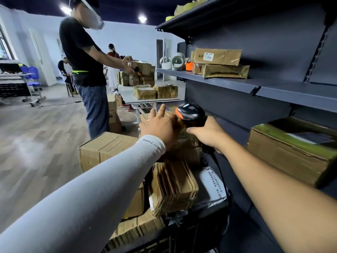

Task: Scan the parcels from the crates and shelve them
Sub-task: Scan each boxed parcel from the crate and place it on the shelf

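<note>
At centre frame the left hand [160, 125], in a white sleeve, lies with fingers straight on top of a cardboard parcel [184, 143] that sits highest on the stack in the dark crate [182, 238] at the bottom of the frame. The right hand [209, 136] grips the handle of a black and orange barcode scanner [190, 112], whose head sits just above the same parcel.

The step in hand looks like scanning this top parcel. To do it well, the left hand should steady the box and turn it so the label faces the scanner; no label shows from here, so it may be under the hand or on another face. Keep the fingers off the barcode, and hold the scanner a little back from the surface, not pressed against it. Once scanned, free room shows on the grey shelf [237, 83] at upper right, beside the parcels already there [218, 56].
</note>
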